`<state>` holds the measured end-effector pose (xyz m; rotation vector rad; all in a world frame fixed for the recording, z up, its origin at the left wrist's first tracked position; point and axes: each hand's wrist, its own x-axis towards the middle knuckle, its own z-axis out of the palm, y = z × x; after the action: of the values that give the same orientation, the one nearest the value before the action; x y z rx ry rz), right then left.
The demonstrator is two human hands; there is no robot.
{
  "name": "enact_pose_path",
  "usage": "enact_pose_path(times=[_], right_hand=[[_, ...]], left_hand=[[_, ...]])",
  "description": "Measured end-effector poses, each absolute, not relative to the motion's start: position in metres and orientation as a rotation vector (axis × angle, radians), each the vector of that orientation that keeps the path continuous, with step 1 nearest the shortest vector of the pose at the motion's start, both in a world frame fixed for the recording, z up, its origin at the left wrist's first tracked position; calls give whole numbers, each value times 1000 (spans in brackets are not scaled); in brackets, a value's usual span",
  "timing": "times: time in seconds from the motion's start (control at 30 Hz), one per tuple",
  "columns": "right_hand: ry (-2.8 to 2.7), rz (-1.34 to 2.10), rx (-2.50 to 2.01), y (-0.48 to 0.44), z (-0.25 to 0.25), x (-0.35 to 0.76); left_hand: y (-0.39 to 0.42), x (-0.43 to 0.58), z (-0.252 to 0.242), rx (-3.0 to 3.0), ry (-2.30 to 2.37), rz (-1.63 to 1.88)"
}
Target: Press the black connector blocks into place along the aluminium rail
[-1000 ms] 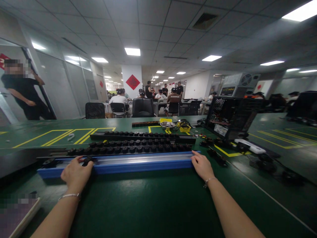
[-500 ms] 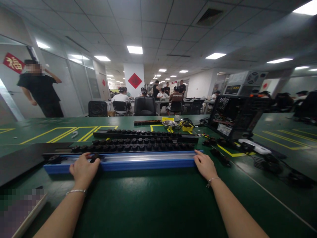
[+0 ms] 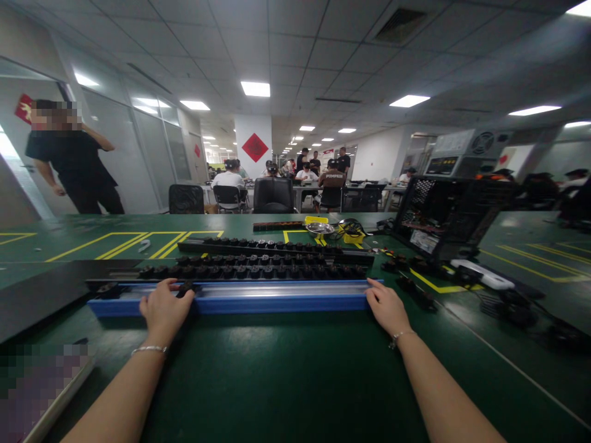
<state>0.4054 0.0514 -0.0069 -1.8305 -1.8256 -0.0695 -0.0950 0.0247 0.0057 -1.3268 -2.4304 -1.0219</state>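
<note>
A long blue rail (image 3: pixel 277 303) with a shiny silver channel lies crosswise on the table in front of me. My left hand (image 3: pixel 164 311) is closed at its left part, fingers around a small black round piece (image 3: pixel 186 288) sitting in the channel. Another black piece (image 3: pixel 109 290) sits near the rail's left end. At the right end, my right hand (image 3: pixel 386 307) grips the rail between thumb and fingers. Just behind the rail stand rows of similar black round pieces (image 3: pixel 268 271) on dark strips.
An open black computer case (image 3: pixel 447 215) stands at the back right. Nearer lie a white device (image 3: pixel 482 275) and black cables. A metal bowl (image 3: pixel 319 229) sits behind the rows. A dark flat panel (image 3: pixel 60 295) is at left. People sit or stand beyond the table.
The whole view has shifted slightly, so things appear a little further right. Both hands keep their places on the blue rail, with no clear change in grip.
</note>
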Motion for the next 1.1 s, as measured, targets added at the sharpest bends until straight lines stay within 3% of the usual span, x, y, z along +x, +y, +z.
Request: enact_pose_path(times=[1.1], right_hand=[[-1832,-104,-1819,53,-8,406]], left_hand=[[27,-71,9,-1520,-2321,-944]])
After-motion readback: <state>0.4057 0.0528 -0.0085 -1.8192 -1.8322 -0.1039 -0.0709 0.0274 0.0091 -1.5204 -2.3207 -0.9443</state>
